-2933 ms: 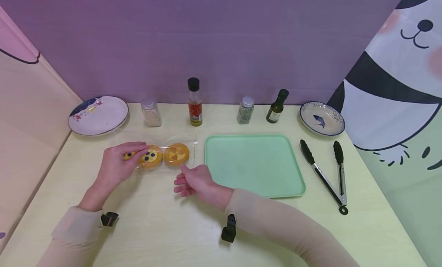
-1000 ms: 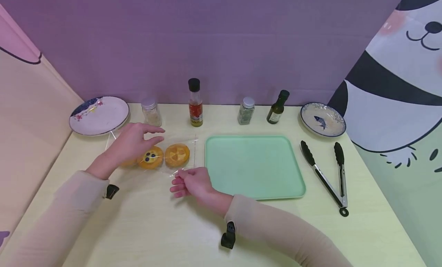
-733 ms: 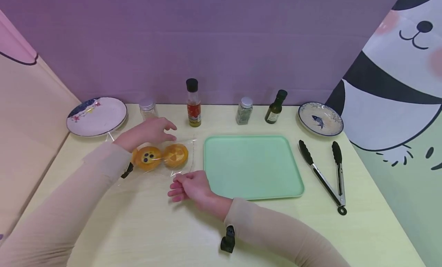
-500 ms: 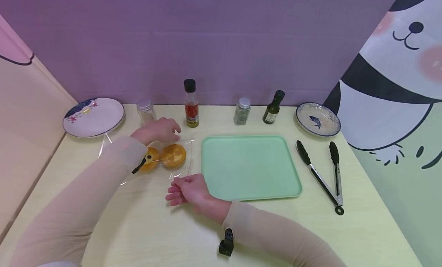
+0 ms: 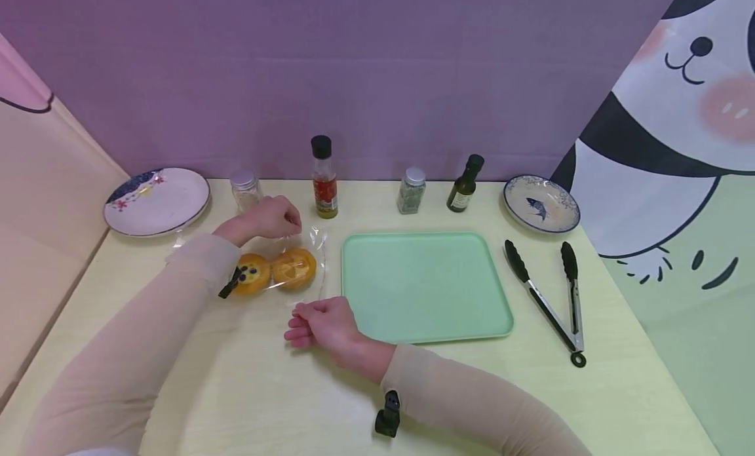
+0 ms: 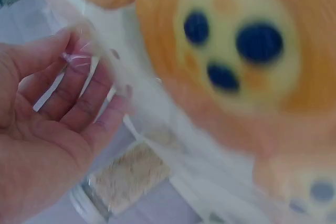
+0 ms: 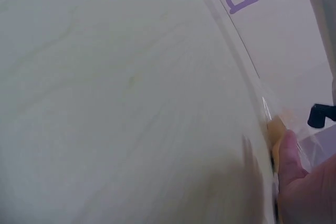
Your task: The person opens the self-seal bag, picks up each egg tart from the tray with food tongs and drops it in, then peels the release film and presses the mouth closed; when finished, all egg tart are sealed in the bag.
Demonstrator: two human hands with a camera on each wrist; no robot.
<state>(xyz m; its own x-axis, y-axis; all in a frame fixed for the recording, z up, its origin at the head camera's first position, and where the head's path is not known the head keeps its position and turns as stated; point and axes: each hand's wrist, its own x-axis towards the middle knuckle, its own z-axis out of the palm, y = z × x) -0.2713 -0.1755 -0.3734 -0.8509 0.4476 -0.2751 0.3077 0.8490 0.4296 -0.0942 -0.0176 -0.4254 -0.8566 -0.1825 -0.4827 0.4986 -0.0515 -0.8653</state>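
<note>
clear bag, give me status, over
Left hand pinching clear bag at far corner; right hand at near corner. Pastries inside. Left sleeve covering part of bag.

A clear bag [image 5: 319,247] holds round golden tarts [image 5: 293,268], side by side, near the tray [image 5: 426,287]

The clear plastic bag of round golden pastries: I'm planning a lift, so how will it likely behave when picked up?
The clear plastic bag is probably floppy, since its thin film wrinkles at the loose end. Its glossy highlights suggest it may be slippery. The round golden pastries inside look like separate pieces, so they could shift and make it sag.
</note>
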